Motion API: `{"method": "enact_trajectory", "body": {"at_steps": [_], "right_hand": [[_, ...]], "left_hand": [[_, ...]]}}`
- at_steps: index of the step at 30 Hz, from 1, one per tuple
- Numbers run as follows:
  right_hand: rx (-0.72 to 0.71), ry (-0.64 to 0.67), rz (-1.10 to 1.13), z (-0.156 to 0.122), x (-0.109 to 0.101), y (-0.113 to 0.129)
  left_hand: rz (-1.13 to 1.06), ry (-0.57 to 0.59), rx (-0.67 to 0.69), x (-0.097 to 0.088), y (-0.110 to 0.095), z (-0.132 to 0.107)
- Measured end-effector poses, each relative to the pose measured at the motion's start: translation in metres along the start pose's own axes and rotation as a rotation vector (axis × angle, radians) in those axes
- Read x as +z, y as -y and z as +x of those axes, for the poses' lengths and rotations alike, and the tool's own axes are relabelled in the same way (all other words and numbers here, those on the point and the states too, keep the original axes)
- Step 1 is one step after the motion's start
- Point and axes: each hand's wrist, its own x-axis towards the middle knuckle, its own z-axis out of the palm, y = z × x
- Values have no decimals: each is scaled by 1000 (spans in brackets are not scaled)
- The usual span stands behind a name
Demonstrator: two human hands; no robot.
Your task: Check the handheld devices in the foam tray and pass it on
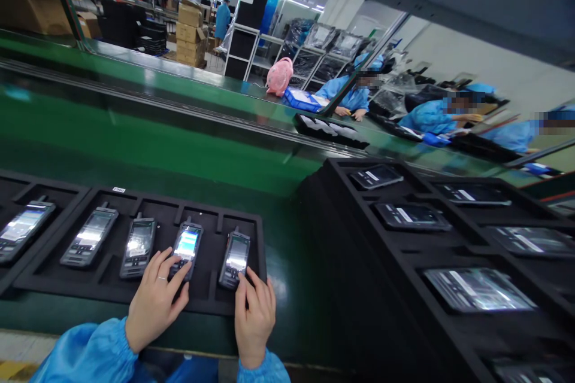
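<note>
One dark handset (188, 246) (bright blue-and-white screen (187, 240), stubby antenna (189, 219))

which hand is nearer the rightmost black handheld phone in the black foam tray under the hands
Right. The right hand has fingers at the lower right edge of that black handheld phone; the left hand is farther left, partly over the next phone.

The left hand (155, 299) is hiding part of the bright-screened handset (188, 243), whose screen is showing writing too small to read. The view's left edge is cropping the leftmost tray (64, 216); the bottom edge is cutting off what is apparently another handset (530, 371).
</note>
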Motion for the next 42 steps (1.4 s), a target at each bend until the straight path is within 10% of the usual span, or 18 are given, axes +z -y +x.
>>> {"method": "enact_trajectory", "body": {"at_steps": [42], "right_hand": [[-10,-19,-78,4,7,3]], "left_hand": [[41,11,-65,-2,-2,2]]}}
